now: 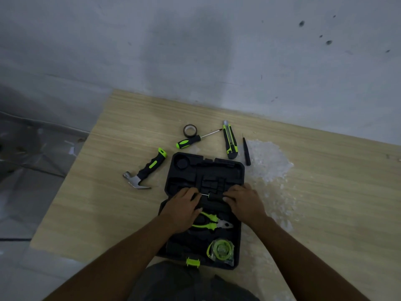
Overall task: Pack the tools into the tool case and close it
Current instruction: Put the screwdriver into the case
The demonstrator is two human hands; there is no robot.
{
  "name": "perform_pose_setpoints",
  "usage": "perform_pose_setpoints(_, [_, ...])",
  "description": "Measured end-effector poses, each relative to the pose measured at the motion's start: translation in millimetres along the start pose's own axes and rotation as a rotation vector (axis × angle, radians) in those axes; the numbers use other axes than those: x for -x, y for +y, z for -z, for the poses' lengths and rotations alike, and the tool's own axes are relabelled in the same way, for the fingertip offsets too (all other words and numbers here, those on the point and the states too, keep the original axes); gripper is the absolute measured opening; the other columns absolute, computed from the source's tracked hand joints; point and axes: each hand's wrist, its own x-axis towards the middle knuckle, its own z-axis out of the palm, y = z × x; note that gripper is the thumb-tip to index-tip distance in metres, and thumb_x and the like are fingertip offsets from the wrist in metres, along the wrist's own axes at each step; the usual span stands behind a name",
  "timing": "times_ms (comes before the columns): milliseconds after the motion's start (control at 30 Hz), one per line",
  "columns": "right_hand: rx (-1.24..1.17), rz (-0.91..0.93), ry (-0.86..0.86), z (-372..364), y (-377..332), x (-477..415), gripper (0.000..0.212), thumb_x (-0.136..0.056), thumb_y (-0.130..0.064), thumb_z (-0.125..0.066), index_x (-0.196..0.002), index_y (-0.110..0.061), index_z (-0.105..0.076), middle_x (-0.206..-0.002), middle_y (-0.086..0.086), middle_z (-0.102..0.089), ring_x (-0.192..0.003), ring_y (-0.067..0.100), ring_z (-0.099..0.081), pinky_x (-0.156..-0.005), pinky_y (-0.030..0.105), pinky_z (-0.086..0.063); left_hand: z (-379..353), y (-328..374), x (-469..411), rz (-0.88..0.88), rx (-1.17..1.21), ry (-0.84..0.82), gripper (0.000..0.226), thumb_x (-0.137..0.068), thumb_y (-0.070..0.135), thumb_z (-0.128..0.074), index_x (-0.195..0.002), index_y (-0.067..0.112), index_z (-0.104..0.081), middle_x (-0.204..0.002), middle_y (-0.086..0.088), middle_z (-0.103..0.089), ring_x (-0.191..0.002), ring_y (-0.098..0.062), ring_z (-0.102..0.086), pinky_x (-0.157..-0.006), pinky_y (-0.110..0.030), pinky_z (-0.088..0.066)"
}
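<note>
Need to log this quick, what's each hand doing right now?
Left hand: pinching the shaft end of a small screwdriver over the tool case.
Right hand: closed on its dark handle.

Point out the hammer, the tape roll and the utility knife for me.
hammer (149, 168): head view, on the handle grip.
tape roll (185, 131): head view, on the ring's left wall.
utility knife (230, 142): head view, mid-body.

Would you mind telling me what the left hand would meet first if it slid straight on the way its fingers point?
Probably the right hand: the left hand points right along the small screwdriver both hold over the tool case. Depth is unclear.
</note>
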Motion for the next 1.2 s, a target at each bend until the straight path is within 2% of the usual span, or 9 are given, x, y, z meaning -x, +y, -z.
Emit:
perform_pose_setpoints(233, [-0.026, -0.096, -0.144, 11.8, -5.1, -22.0, 0.022, -0.091, -0.042, -0.055, -0.093, -0.031, -0.075, -0.104, -0.005, -0.069, -0.110, 0.024, -0.050, -0.095, 0.046, -0.042, 0.1, -6.7, -6.7, -0.047, -0.105, -0.024, 0.053, -0.099, 0.042, -0.029, -0.141, 0.009, -0.036, -0.137, -0.009, -0.039, -0.125, -0.030, -0.038, -0.109, -0.042, -0.032])
perform_pose_setpoints(433, [-0.086, -0.167, -0.196, 17.0, -9.5, -28.6, 0.018, -0.086, -0.041, -0.062, -0.080, -0.026, -0.071, -0.095, 0.000, -0.068, -0.103, 0.024, -0.056, -0.091, 0.045, -0.046, 7.0, -3.7, -13.2, -0.021, -0.123, -0.071, 0.046, -0.100, 0.040, -0.027, -0.135, 0.013, -0.041, -0.132, -0.009, -0.038, -0.120, -0.030, -0.039, -0.107, -0.045, -0.032])
perform_pose_setpoints(533, [-0.073, -0.174, -0.205, 18.9, -10.9, -27.9, 0.018, -0.087, -0.041, -0.061, -0.080, -0.027, -0.069, -0.095, 0.000, -0.067, -0.101, 0.023, -0.055, -0.091, 0.044, -0.045, 10.4, -2.6, -15.9, -0.005, -0.102, -0.088, 0.043, -0.100, 0.040, -0.029, -0.127, 0.013, -0.049, -0.126, -0.008, -0.040, -0.116, -0.030, -0.041, -0.104, -0.046, -0.034])
perform_pose_setpoints(700, [-0.095, -0.163, -0.278, 23.1, -10.0, -34.5, 0.017, -0.087, -0.037, -0.064, -0.081, -0.023, -0.071, -0.093, 0.003, -0.070, -0.090, 0.024, -0.063, -0.080, 0.040, -0.054, 19.2, -0.3, -27.7, 0.038, -0.046, -0.163, 0.048, -0.098, 0.046, -0.030, -0.112, 0.012, -0.061, -0.120, -0.009, -0.045, -0.112, -0.030, -0.044, -0.102, -0.049, -0.037])
perform_pose_setpoints(767, [-0.094, -0.159, -0.254, 22.4, -12.8, -32.5, 0.017, -0.089, -0.033, -0.062, -0.081, -0.021, -0.071, -0.091, 0.003, -0.070, -0.085, 0.023, -0.064, -0.076, 0.037, -0.054, 21.7, -2.8, -24.4, 0.050, 0.052, -0.116, 0.048, -0.098, 0.046, -0.033, -0.114, 0.013, -0.063, -0.119, -0.008, -0.046, -0.109, -0.028, -0.047, -0.098, -0.045, -0.040])
perform_pose_setpoints(900, [-0.088, -0.079, -0.111, 16.2, -31.1, -31.1, 0.021, -0.093, -0.029, -0.054, -0.085, -0.017, -0.069, -0.089, 0.007, -0.065, -0.083, 0.027, -0.061, -0.073, 0.039, -0.054, 18.5, -30.7, -9.4, 0.131, 0.318, 0.153, 0.036, -0.095, 0.039, -0.045, -0.106, 0.014, -0.067, -0.110, -0.006, -0.052, -0.099, -0.026, -0.054, -0.085, -0.041, -0.048])
perform_pose_setpoints(1000, [-0.141, -0.018, -0.053, 9.0, -51.0, -35.1, 0.019, -0.092, -0.027, -0.052, -0.083, -0.016, -0.065, -0.087, 0.006, -0.059, -0.084, 0.026, -0.056, -0.073, 0.041, -0.051, 18.2, -63.1, 2.6, 0.265, 0.364, 0.335, 0.026, -0.090, 0.030, -0.055, -0.098, 0.008, -0.067, -0.107, -0.012, -0.056, -0.093, -0.030, -0.058, -0.081, -0.043, -0.051])
perform_pose_setpoints(1067, [-0.151, 0.005, -0.050, 2.4, -69.5, -38.8, 0.018, -0.093, -0.027, -0.052, -0.086, -0.016, -0.064, -0.089, 0.006, -0.058, -0.086, 0.024, -0.053, -0.075, 0.041, -0.050, 21.0, -84.8, 12.4, 0.390, 0.322, 0.369, 0.025, -0.087, 0.025, -0.060, -0.104, 0.007, -0.064, -0.114, -0.015, -0.055, -0.101, -0.034, -0.055, -0.083, -0.046, -0.050])
perform_pose_setpoints(1200, [-0.186, 0.011, -0.056, -9.5, -96.2, -42.6, 0.017, -0.094, -0.029, -0.051, -0.089, -0.019, -0.063, -0.088, 0.003, -0.055, -0.085, 0.023, -0.052, -0.078, 0.040, -0.049, 26.7, -116.1, 20.6, 0.604, 0.267, 0.278, 0.041, -0.088, 0.029, -0.059, -0.125, 0.012, -0.050, -0.129, -0.011, -0.045, -0.116, -0.034, -0.043, -0.091, -0.049, -0.042])
